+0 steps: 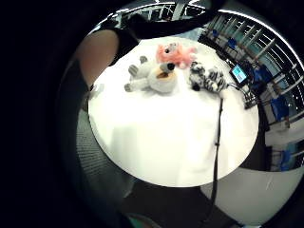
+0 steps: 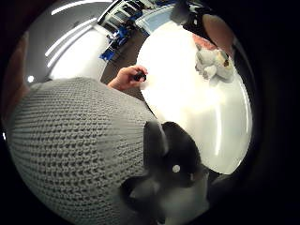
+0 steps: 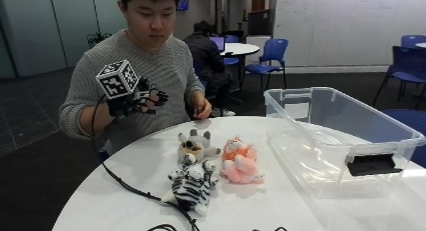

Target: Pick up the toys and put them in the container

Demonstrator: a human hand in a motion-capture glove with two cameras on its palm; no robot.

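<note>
Three plush toys lie together on the round white table (image 3: 133, 191): a grey and white one (image 3: 193, 147), a pink and orange one (image 3: 238, 163) and a zebra (image 3: 192, 183). A clear plastic container (image 3: 313, 161) stands to their right with nothing in it. My gloved right hand (image 3: 140, 98) is raised in front of the person's chest, well above and behind the toys, its fingers spread and holding nothing. From the palm, the grey and white toy (image 1: 156, 76), the pink toy (image 1: 175, 53) and the zebra (image 1: 208, 78) show far off on the table.
The person's bare left hand (image 3: 200, 108) rests at the table's far edge, behind the grey and white toy. A grey knitted sweater (image 2: 70, 150) fills much of the thumb side view. Blue chairs (image 3: 269, 56) and another table stand in the room behind.
</note>
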